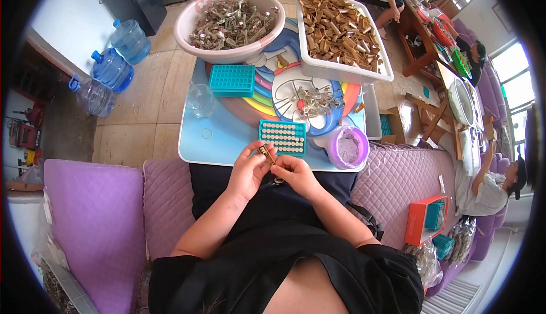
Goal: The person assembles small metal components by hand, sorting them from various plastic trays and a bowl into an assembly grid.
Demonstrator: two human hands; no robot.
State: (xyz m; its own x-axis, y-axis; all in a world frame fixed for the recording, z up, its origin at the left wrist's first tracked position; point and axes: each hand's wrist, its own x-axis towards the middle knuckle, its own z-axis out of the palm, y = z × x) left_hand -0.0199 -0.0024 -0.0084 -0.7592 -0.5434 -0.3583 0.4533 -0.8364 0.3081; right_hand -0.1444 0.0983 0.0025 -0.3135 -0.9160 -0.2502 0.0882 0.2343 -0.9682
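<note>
Just off the table's near edge, my left hand pinches a small brown-and-gold casing with dark and pale marks. My right hand closes its thumb and fingertips on the casing's lower end. Any smaller part between those fingertips is too small to make out. Right beyond my hands sits a teal rack with rows of round whitish pieces. To its right stands a purple tub lined with plastic and holding pale powder. A loose heap of small metal-and-wire parts lies behind the rack.
A pinkish basin of wired parts and a white bin of brown casings stand at the far side of the blue table. A second teal rack and a clear plastic container lie left. Water jugs stand on the floor.
</note>
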